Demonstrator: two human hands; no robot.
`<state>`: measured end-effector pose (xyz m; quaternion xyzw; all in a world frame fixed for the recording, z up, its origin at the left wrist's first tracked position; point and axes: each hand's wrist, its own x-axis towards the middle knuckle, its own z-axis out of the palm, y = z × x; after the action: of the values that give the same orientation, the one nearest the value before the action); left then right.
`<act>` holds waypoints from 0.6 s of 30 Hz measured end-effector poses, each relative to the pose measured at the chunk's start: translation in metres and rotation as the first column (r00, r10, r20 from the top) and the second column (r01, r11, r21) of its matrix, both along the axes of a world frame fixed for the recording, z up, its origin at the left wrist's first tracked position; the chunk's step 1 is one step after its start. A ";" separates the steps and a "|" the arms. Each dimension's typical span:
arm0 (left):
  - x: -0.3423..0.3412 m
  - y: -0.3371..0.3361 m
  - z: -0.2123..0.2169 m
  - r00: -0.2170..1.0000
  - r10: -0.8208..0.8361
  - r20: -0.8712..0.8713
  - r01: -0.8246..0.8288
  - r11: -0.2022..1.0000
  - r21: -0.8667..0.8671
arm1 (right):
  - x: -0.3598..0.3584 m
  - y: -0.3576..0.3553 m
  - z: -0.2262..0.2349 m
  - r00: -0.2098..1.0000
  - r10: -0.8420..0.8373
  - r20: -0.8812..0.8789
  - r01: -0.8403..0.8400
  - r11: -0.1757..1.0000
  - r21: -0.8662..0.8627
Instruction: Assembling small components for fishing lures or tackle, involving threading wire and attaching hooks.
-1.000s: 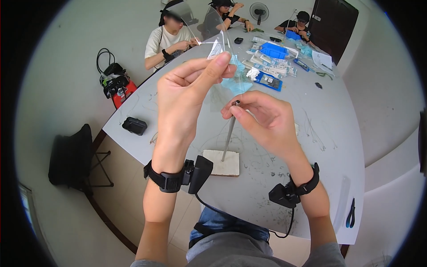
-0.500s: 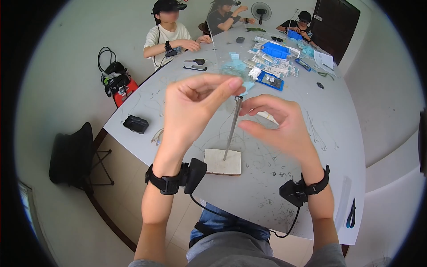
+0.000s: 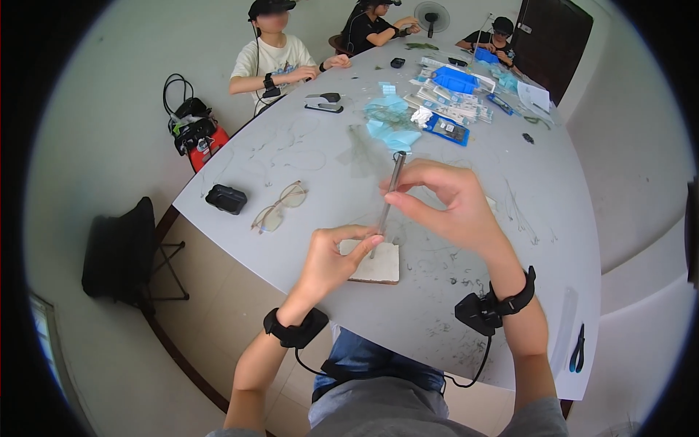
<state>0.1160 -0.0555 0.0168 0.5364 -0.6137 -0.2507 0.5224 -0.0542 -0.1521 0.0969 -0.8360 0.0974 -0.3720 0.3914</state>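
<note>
A thin metal rod (image 3: 397, 169) stands slightly tilted on a small white block (image 3: 380, 271) near the table's front edge. At its top sits a small dark loop, seemingly of thin wire. My right hand (image 3: 445, 205) is closed around the middle of the rod, thumb and forefinger pinched on it. Lower down, just above the block, my left hand (image 3: 336, 261) has thumb and forefinger pressed together beside the rod. Whatever lies between those left fingertips is too small to make out. Black straps with small devices circle both my wrists.
Eyeglasses (image 3: 279, 207) and a black case (image 3: 226, 199) lie to the left. Farther off are a stapler (image 3: 324, 103), light-blue sheets (image 3: 393, 135), a blue tray (image 3: 455, 79) and several packets. Pliers (image 3: 577, 348) lie at right. Scattered wire bits dot the table. Other people sit beyond.
My left hand has dropped from the rod's top to near the block, uncovering the eyeglasses. My right hand has moved slightly left and closed on the rod.
</note>
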 end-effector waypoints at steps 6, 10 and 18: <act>0.005 -0.011 0.053 0.992 -0.035 -0.118 -0.008 0.938 -0.347 | 0.008 0.002 -0.008 0.994 -0.066 0.091 0.066 0.998 0.004; 0.004 -0.021 0.083 0.977 -0.153 -0.151 0.088 0.925 -0.370 | 0.008 0.003 -0.006 0.994 -0.087 0.067 0.087 0.996 -0.006; -0.003 -0.026 0.092 0.994 -0.110 0.016 0.109 0.928 -0.356 | 0.009 0.003 -0.004 0.993 -0.109 0.041 0.111 0.993 -0.030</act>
<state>0.1126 -0.0810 0.1084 0.3972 -0.6769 -0.1649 0.5974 -0.0454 -0.1487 0.0931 -0.8280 0.1296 -0.4110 0.3588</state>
